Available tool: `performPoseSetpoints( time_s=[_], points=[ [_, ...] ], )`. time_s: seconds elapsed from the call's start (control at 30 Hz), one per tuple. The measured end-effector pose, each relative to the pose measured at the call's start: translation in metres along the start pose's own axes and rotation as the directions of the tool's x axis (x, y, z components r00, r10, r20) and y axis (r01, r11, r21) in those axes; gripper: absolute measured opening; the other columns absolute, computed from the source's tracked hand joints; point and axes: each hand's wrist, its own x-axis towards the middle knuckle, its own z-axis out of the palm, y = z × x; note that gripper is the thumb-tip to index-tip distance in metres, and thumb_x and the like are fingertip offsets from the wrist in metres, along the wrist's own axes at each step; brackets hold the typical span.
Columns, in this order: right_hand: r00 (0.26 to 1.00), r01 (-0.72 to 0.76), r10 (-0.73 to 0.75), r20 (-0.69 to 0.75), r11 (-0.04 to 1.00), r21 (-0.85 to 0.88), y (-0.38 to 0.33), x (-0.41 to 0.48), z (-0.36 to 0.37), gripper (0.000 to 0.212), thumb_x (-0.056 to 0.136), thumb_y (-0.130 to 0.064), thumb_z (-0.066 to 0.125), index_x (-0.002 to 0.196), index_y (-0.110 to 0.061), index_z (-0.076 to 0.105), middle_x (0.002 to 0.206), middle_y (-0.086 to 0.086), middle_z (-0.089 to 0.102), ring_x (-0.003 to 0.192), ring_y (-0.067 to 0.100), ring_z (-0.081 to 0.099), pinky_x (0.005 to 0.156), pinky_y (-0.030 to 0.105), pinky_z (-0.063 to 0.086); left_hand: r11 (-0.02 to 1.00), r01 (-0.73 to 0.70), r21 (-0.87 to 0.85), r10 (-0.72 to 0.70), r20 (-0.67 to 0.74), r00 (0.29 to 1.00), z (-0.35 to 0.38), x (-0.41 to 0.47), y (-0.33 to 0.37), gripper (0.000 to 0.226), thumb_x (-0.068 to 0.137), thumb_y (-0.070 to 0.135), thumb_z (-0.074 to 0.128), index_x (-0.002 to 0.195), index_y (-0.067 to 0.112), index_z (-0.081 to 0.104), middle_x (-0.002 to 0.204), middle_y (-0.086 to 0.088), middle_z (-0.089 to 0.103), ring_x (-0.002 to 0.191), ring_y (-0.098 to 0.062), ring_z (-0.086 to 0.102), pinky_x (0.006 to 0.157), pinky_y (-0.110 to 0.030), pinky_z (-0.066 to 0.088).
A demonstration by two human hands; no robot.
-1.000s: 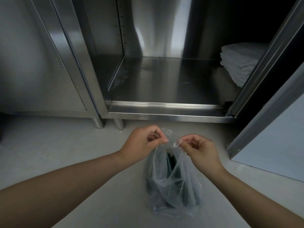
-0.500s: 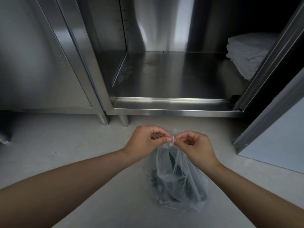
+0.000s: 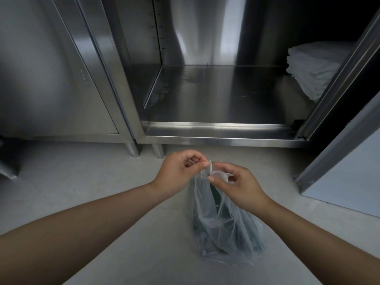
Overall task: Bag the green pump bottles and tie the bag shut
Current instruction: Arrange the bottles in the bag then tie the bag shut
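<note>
1. You are holding the clear plastic bag over the bare floor, directly in front of you; whether its bottom is resting on the floor is unclear. The dark green bottles are lying inside it, their number not discernible.
2. Your left hand is pinching one gathered strip of the bag mouth; your right hand is pinching the other. Both strips are meeting at the twist between your fingertips.
3. You are handling thin, soft, slippery film, likely to tear under a sharp pull. Grip near the twist, not the bag body; the load appears modest.
4. You are working with open floor to the left. The open cabinet edge is lying just ahead, and its door is standing near on the right.
5. Folded white cloths are sitting deep on the shelf, well apart.
</note>
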Motion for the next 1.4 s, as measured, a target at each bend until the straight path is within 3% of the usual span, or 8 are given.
performPoseSetpoints(
  time_s=[0.17,0.33,0.57,0.7,0.83,0.93,1.07,1.4],
  points=[
    [0.999,-0.032,0.032,-0.034,0.999,-0.012,0.001,0.002,-0.003,0.009,0.086,-0.03,0.063,0.086,-0.026,0.071,0.083,-0.006,0.071,0.076,0.016,0.065,0.071,0.032,0.053,0.998,0.029,-0.055,-0.029,-0.011,1.0,-0.001,-0.003,-0.005,0.012,0.081,0.014,0.068,0.076,0.025,0.066,0.071,0.008,0.064,0.061,-0.003,0.059,0.063,-0.017,0.048],
    [0.997,-0.016,0.016,-0.069,1.0,0.007,0.002,0.003,-0.008,0.015,0.089,-0.027,0.06,0.077,-0.022,0.068,0.073,-0.008,0.067,0.066,0.002,0.059,0.065,0.02,0.047,0.993,0.066,-0.096,-0.07,-0.034,0.997,0.0,-0.001,-0.008,0.013,0.082,0.015,0.067,0.076,0.026,0.063,0.072,0.008,0.061,0.057,0.003,0.053,0.059,-0.011,0.044],
    [0.999,-0.045,0.046,-0.02,0.996,0.081,0.0,0.004,-0.01,0.015,0.091,-0.022,0.056,0.105,-0.027,0.058,0.088,-0.008,0.067,0.083,0.006,0.063,0.076,0.022,0.051,0.992,0.1,-0.076,-0.104,-0.038,0.994,0.0,0.0,-0.015,0.006,0.083,0.014,0.065,0.079,0.018,0.064,0.073,0.006,0.06,0.054,0.002,0.053,0.054,-0.01,0.042],
    [0.998,0.003,0.005,-0.058,0.99,0.141,-0.004,0.002,-0.007,0.024,0.093,-0.027,0.053,0.116,-0.031,0.057,0.073,-0.007,0.069,0.078,0.003,0.063,0.08,0.016,0.046,0.989,0.115,-0.09,-0.119,-0.045,0.992,0.001,0.001,-0.018,0.01,0.083,0.014,0.066,0.077,0.021,0.063,0.071,0.005,0.06,0.052,0.0,0.053,0.054,-0.012,0.043],
    [0.994,0.001,0.022,-0.105,0.977,0.213,-0.007,0.002,-0.004,0.019,0.092,-0.021,0.053,0.107,-0.025,0.065,0.074,-0.004,0.069,0.071,-0.004,0.064,0.074,0.005,0.046,0.988,0.114,-0.101,-0.117,-0.03,0.993,0.003,0.001,-0.017,0.012,0.083,0.013,0.066,0.076,0.022,0.062,0.07,0.005,0.06,0.051,0.001,0.052,0.053,-0.011,0.041],
    [0.993,0.011,0.013,-0.121,0.981,0.196,-0.006,0.002,-0.005,0.014,0.088,-0.014,0.06,0.09,-0.024,0.07,0.078,-0.003,0.072,0.071,-0.004,0.065,0.069,0.006,0.048,0.987,0.105,-0.123,-0.109,-0.027,0.994,0.004,0.002,-0.015,0.013,0.082,0.012,0.066,0.075,0.023,0.063,0.069,0.006,0.06,0.051,0.002,0.051,0.052,-0.011,0.04],
    [0.987,0.02,0.017,-0.161,0.975,0.222,-0.004,0.0,-0.007,0.02,0.086,-0.01,0.063,0.1,-0.022,0.07,0.074,-0.01,0.072,0.07,0.001,0.067,0.068,0.01,0.051,0.982,0.125,-0.138,-0.128,-0.01,0.992,0.005,0.001,-0.014,0.011,0.083,0.013,0.066,0.076,0.022,0.063,0.07,0.006,0.06,0.05,0.001,0.051,0.052,-0.012,0.042],
    [0.988,0.046,-0.013,-0.154,0.976,0.214,-0.004,-0.001,-0.004,0.009,0.08,-0.016,0.069,0.079,-0.023,0.075,0.077,-0.008,0.075,0.075,0.008,0.069,0.07,0.014,0.052,0.984,0.136,-0.117,-0.138,-0.017,0.99,0.003,0.001,-0.013,0.003,0.083,0.012,0.065,0.081,0.013,0.065,0.069,0.004,0.06,0.048,0.0,0.05,0.051,-0.014,0.042]
  ],
)
